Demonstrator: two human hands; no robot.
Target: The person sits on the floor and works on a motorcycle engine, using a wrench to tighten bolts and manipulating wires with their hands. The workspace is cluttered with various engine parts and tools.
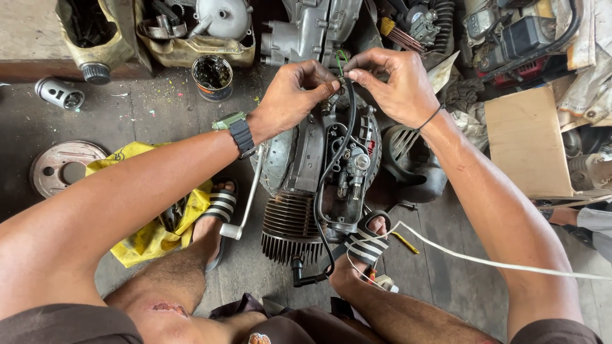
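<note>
A small engine (pixel 306 178) with dark cooling fins lies on the floor between my feet. My left hand (pixel 294 95) and my right hand (pixel 395 83) meet above its far end. Both pinch the top of a black cable (pixel 331 172) where thin green wires (pixel 341 58) stick out. The cable runs down over the engine to a black cap (pixel 299 275) near my right foot. My left wrist wears a dark watch (pixel 242 135). A thin band circles my right wrist.
A yellow cloth (pixel 143 236) lies under my left foot. A round metal plate (pixel 62 167), a small cylinder (pixel 58 93) and a dark tin (pixel 212 75) sit at left. Engine parts crowd the top. A cardboard sheet (pixel 526 140) lies right. A white cord (pixel 484 260) crosses my right arm.
</note>
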